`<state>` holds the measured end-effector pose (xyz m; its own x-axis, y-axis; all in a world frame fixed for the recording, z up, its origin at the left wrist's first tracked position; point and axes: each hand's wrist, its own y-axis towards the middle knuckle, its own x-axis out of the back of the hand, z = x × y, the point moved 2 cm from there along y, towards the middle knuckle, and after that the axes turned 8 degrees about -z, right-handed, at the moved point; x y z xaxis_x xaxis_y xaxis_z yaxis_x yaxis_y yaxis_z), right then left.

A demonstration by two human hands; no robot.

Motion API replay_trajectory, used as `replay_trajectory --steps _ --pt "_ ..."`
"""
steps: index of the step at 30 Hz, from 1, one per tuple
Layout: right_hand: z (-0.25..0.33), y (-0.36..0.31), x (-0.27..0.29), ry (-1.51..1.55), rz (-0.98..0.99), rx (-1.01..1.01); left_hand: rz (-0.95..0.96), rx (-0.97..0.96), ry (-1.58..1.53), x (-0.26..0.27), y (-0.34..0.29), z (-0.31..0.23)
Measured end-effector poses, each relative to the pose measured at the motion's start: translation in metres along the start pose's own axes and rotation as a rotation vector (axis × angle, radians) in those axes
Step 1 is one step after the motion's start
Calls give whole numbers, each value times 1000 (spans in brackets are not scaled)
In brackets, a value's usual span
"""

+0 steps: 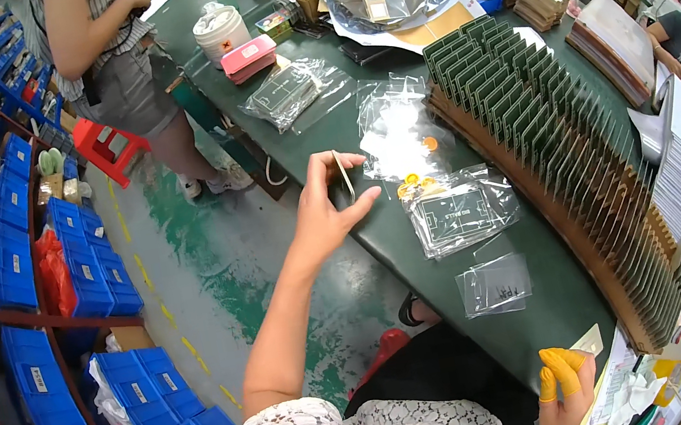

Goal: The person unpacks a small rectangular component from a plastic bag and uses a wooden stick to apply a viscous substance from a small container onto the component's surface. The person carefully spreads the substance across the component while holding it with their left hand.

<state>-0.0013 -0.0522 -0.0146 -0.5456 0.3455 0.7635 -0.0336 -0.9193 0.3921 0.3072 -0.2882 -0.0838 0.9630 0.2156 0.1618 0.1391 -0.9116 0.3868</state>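
My left hand (325, 206) is raised over the table's near left edge. Its thumb and fingers pinch a thin flat card (344, 177), seen almost edge-on. At the lower right, my right hand (566, 396) wears yellow finger cots and has its fingers curled together; what they hold, if anything, is unclear. A pale flat piece (591, 341) shows right beside those fingertips. Between the hands lie a stack of dark printed cards in clear bags (455, 218) and some clear plastic sleeves (495, 285). Loose yellow finger cots (414, 185) lie beside the stack.
A long brown slotted rack (525, 171) of upright green boards runs along the right. More clear bags (398, 125), a bagged stack (288, 94), a pink box (249, 57) and a white tub (220, 31) sit farther off. Another person (121, 78) stands at the far left, near blue bins (75, 259).
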Motion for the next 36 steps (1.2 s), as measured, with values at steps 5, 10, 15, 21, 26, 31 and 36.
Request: replay_trajectory --steps 5,10,15,21,26,31,36 --pt "13 9 2 47 -29 29 98 246 -315 -4 -13 -21" --pt "19 24 -21 279 29 -119 640 738 -839 -33 -75 -66" --pt "29 52 -51 482 305 -18 867 887 -723 -53 -98 -94" --pt "26 57 -62 604 320 2 819 736 -620 -57 -106 -97" --pt "20 53 -65 692 257 -5 832 796 -654 -58 -105 -98" --pt "20 52 -64 691 245 -4 850 799 -644 -61 -107 -97" --pt "21 55 -65 644 259 0 852 851 -757 -65 -109 -94"
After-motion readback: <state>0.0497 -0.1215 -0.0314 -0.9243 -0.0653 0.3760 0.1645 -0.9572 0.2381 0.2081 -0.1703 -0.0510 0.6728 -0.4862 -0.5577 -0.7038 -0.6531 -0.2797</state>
